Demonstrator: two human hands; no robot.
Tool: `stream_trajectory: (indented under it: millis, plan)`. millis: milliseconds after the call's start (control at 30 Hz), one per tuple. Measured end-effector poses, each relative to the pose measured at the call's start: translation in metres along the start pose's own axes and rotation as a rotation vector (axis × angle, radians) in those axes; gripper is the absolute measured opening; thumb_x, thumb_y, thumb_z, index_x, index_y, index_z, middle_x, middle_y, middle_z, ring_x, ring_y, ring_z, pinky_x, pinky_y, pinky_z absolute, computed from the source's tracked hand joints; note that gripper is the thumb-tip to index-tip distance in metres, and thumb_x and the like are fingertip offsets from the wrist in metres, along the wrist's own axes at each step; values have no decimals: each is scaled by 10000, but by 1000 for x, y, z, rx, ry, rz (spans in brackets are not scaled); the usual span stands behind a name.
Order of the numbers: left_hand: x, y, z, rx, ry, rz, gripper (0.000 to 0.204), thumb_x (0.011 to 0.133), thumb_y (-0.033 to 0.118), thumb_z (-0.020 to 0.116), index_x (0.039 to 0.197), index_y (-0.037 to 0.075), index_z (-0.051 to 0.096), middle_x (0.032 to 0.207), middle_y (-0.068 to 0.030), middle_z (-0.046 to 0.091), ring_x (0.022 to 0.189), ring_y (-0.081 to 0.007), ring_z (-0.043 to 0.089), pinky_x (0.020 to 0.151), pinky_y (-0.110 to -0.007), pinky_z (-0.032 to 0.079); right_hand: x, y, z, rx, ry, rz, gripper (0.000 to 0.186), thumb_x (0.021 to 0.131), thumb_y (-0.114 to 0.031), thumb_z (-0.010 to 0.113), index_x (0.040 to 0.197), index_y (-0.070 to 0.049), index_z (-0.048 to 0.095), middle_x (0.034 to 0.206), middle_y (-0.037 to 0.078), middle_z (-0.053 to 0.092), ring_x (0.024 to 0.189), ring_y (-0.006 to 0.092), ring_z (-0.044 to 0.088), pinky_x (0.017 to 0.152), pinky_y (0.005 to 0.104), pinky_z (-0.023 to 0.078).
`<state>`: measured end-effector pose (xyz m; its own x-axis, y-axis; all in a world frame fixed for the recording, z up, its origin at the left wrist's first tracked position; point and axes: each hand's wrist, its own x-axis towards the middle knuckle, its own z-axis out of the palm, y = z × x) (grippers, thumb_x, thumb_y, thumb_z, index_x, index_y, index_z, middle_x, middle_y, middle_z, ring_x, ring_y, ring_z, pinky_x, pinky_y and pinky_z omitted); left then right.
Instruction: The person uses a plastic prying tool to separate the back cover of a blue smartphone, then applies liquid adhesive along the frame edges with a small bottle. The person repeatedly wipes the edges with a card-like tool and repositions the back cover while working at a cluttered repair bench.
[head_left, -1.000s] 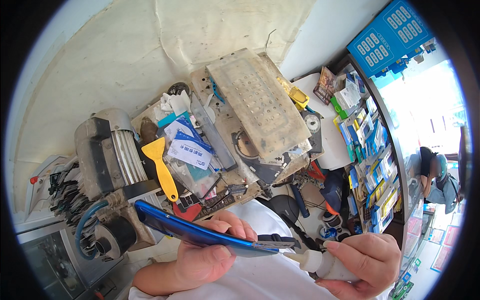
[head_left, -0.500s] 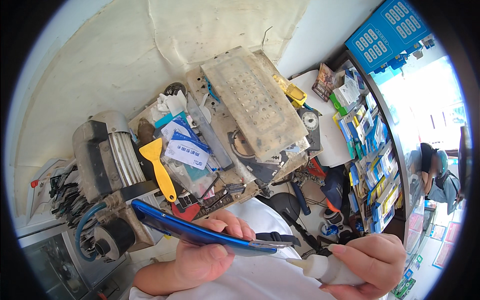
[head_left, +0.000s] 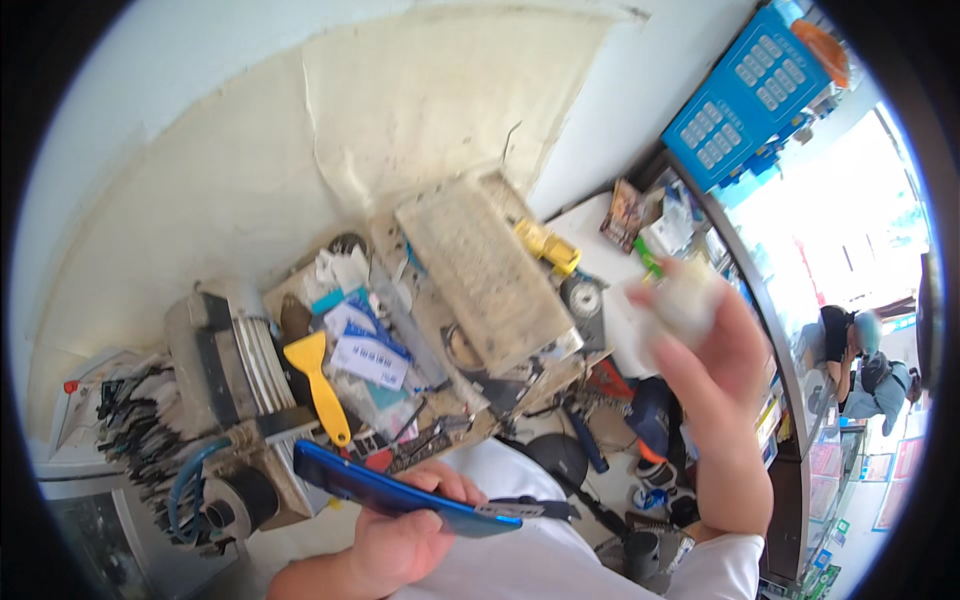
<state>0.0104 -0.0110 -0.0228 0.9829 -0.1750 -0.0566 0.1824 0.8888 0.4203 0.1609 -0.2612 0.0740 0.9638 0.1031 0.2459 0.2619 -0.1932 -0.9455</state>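
White bottle (head_left: pixel 688 303) blurs in right fingers (head_left: pixel 740 328); left fingers (head_left: pixel 452 485) partly cover blue phone (head_left: pixel 372 486).

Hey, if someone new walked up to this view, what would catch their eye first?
Probably the blue phone-like device in the left hand, low in the view. Next, perhaps, the right hand held up at the right, blurred, with a whitish bottle, then the yellow scraper left of centre beside the ribbed motor.
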Motion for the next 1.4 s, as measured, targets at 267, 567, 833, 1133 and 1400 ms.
stream_trajectory:
  millis: [267, 567, 833, 1133, 1400]
  plan:
    - [-20, -5, 2, 82, 12, -100, 361, 887, 5, 747, 1232, 104, 711, 1113, -115, 640, 1106, -308, 605, 1035, -515, 470, 147, 126, 59, -325, -35, 72, 395, 859, -157, 819, 1210, -19, 700, 1060, 86, 775, 928, 151, 724, 838, 287, 561]
    - [-41, 16, 1, 297, -104, -49, 292, 890, -3, 784, 1176, 46, 746, 1159, -171, 657, 1165, -359, 644, 1010, -497, 521, 177, 160, 69, -462, -182, 134, 724, 810, -112, 828, 1454, 38, 535, 1263, 188, 716, 1134, 245, 715, 939, 354, 568]
    - [-36, 29, 5, 275, -196, 56, 236, 916, 92, 783, 1137, 9, 764, 1034, -156, 702, 966, -286, 679, 855, -393, 553, 28, -17, 110, -464, -433, -443, 308, 862, 48, 681, 1165, -7, 685, 1166, 162, 730, 1024, 273, 730, 883, 347, 570]
    - [-31, 32, -11, 273, -462, 113, 202, 891, 62, 821, 1068, -23, 776, 994, -167, 734, 913, -271, 716, 816, -363, 566, -16, 52, 241, -1052, -620, -504, 518, 869, -129, 723, 1293, 115, 552, 1145, 235, 664, 1041, 348, 683, 896, 383, 569]
    - [-45, 54, -1, 290, -269, -17, 221, 894, 80, 818, 1105, 26, 780, 1129, -166, 703, 1047, -304, 696, 925, -404, 559, -6, 31, 200, -594, -391, -410, 347, 891, 2, 686, 1233, 33, 637, 1076, 136, 744, 908, 232, 739, 766, 288, 584]
